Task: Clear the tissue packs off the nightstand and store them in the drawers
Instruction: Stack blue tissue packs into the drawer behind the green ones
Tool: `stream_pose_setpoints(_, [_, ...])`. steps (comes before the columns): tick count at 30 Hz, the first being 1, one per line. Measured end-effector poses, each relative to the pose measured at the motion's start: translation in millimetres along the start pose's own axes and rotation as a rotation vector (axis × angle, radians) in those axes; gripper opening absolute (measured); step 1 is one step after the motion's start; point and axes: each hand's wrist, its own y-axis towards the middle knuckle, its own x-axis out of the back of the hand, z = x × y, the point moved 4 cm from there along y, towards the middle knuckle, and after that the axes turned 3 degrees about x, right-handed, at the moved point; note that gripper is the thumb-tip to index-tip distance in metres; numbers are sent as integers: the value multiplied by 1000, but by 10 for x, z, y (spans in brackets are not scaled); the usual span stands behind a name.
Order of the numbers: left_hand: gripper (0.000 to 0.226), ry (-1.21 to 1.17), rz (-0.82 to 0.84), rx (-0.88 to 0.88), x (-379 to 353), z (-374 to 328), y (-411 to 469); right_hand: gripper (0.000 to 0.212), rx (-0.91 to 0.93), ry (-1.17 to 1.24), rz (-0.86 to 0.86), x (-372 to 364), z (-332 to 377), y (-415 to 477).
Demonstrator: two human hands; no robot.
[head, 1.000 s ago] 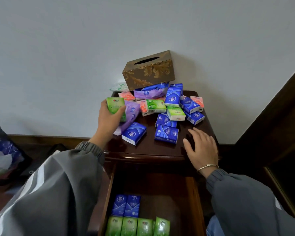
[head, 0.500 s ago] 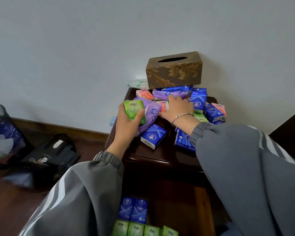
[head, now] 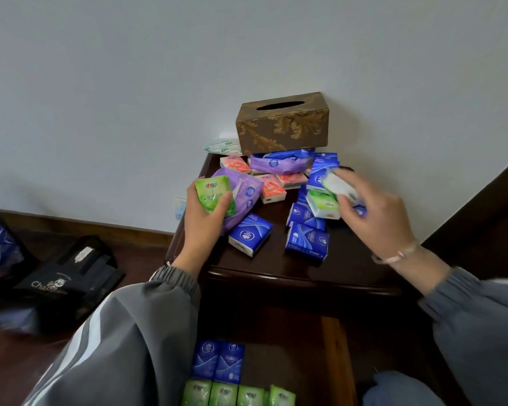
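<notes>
A green tissue pack (head: 214,194) is gripped in the left hand (head: 201,221) over the left edge of the tabletop (head: 276,268), pressed against a purple pack (head: 242,190). A pale pack (head: 339,184) (blurred, its print unreadable) is pinched in the right hand (head: 373,212) above the heap near the right edge. Between the two hands, blue packs (head: 250,234) are left lying flat. The back edge is taken up by a brown tissue box (head: 282,123), with further packs heaped just in front. Below the front edge, stored packs (head: 217,363) are lined up in the open drawer (head: 333,361).
</notes>
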Motion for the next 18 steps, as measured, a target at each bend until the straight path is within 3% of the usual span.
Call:
stream_pose_setpoints(3, [51, 16, -16, -3, -11, -10, -6, 37, -16, 58, 151, 176, -308, -654])
stream_pose_setpoints(8, [50, 52, -51, -23, -12, -15, -23, 47, -118, 256, 577, -104, -446, -1276])
stream_pose_setpoints(10, [51, 65, -67, -22, -13, -9, -26, 44, -181, 310, 546, -145, -466, -1258])
stream_pose_setpoints(15, [49, 62, -89, -34, -17, 19, -17, 37, -447, 203, 161, -218, -487, -519])
stream_pose_setpoints(18, [52, 64, -88, -32, -13, 28, -12, 63, -710, 111, 266, -511, -551, -96])
